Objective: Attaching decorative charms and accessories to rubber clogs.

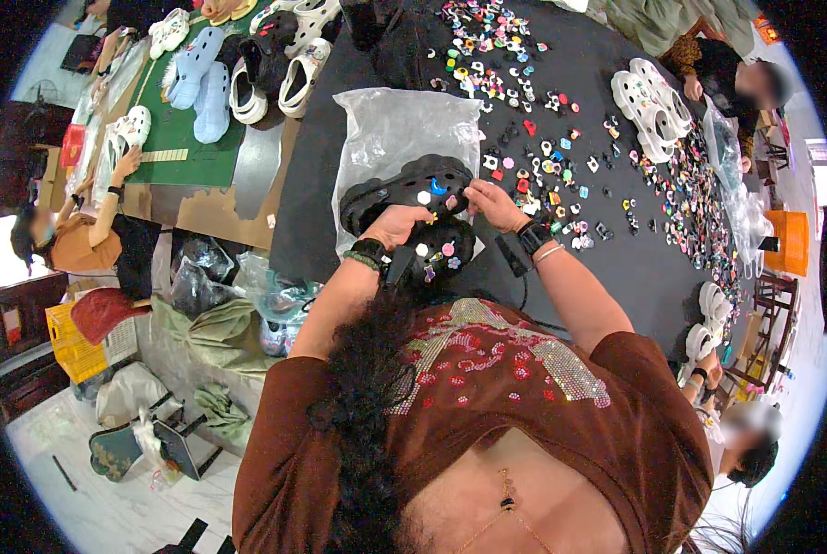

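In front of me, two black clogs lie one beyond the other, decorated with small shoe charms. On the farther clog (390, 194) sit a blue crescent moon charm (437, 186) and a white one; the nearer clog (443, 251) carries white, pink and blue charms. My left hand (401, 224) is closed on the farther clog's near side, by a small yellow charm. With fingertips pinched together, my right hand (496, 206) is at that clog's right end; what is between those fingers is too small to tell. Beneath the farther clog lies a clear plastic bag (404, 120).
Loose shoe charms (547, 171) are scattered over the black table (570, 277) to the right. White clogs (652, 109) stand at the far right, and blue clogs (198, 88) on a green mat (164, 129) at the left. Other people work around the table's sides.
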Demonstrator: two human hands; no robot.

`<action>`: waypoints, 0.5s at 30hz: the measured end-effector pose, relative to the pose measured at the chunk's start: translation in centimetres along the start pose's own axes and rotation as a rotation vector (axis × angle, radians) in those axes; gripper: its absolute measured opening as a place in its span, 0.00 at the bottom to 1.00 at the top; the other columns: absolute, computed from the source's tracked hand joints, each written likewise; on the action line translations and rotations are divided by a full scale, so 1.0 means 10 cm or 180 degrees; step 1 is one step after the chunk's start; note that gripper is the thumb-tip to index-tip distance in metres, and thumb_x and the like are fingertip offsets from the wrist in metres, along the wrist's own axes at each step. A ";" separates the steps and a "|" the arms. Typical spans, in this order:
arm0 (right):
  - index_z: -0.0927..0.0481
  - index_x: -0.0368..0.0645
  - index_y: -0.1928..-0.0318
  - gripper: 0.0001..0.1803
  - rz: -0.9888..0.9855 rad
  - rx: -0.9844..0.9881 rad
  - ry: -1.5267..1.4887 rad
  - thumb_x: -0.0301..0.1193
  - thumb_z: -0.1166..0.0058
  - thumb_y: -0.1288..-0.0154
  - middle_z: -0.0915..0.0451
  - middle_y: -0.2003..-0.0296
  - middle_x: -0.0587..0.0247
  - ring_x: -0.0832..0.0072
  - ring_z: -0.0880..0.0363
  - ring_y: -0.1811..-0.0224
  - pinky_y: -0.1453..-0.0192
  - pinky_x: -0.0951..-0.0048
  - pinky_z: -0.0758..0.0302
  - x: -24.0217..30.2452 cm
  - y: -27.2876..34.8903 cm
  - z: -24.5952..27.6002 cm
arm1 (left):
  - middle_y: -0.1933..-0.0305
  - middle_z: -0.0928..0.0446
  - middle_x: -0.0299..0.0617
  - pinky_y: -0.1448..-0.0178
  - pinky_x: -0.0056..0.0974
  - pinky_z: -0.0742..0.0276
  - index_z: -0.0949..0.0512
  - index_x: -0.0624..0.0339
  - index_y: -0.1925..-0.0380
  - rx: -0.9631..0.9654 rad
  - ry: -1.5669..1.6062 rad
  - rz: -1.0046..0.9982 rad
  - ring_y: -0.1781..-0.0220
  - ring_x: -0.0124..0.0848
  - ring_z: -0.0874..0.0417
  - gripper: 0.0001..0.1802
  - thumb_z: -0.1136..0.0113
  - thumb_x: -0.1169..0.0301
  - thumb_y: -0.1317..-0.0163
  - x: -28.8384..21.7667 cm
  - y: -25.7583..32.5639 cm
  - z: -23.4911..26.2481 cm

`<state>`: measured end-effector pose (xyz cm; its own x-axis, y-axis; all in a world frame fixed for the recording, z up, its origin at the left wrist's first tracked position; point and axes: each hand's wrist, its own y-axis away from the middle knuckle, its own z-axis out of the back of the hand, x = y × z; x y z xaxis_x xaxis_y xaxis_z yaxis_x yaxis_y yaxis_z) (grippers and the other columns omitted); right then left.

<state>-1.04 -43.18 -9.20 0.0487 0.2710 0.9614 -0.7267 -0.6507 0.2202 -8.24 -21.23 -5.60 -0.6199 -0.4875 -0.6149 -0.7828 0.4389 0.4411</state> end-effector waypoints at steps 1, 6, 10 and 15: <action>0.30 0.39 0.70 0.16 -0.0014 0.0048 -0.0074 0.39 0.59 0.31 0.30 0.78 0.67 0.80 0.29 0.76 0.68 0.76 0.31 -0.02 0.00 0.01 | 0.49 0.25 0.41 0.42 0.35 0.30 0.28 0.66 0.50 0.0003 -0.0009 0.0005 0.48 0.32 0.23 0.23 0.52 0.84 0.50 0.01 -0.01 0.01; 0.30 0.39 0.70 0.17 0.0020 0.0094 -0.0328 0.40 0.59 0.30 0.29 0.79 0.68 0.81 0.28 0.75 0.69 0.76 0.31 -0.06 -0.01 0.01 | 0.52 0.23 0.41 0.44 0.34 0.29 0.27 0.67 0.51 0.0119 -0.0004 -0.0213 0.49 0.32 0.23 0.22 0.51 0.84 0.50 0.12 -0.12 0.13; 0.31 0.38 0.71 0.17 -0.0009 -0.0153 0.0315 0.39 0.57 0.32 0.29 0.79 0.61 0.73 0.28 0.77 0.68 0.73 0.30 0.11 0.00 -0.09 | 0.55 0.22 0.44 0.46 0.34 0.28 0.25 0.70 0.57 -0.0195 -0.0126 0.0063 0.54 0.33 0.21 0.15 0.48 0.79 0.46 0.24 -0.16 0.36; 0.30 0.39 0.69 0.15 -0.0017 -0.0041 0.1638 0.38 0.45 0.39 0.28 0.74 0.52 0.59 0.27 0.72 0.65 0.68 0.29 0.40 0.00 -0.03 | 0.59 0.21 0.44 0.51 0.40 0.25 0.25 0.67 0.59 -0.0268 0.0934 0.0381 0.60 0.36 0.20 0.14 0.47 0.76 0.46 0.21 -0.15 0.35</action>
<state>-1.02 -41.86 -5.37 -0.2888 0.5905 0.7536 -0.7360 -0.6404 0.2197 -8.22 -20.25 -9.89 -0.6877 -0.6382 -0.3462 -0.6975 0.4484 0.5589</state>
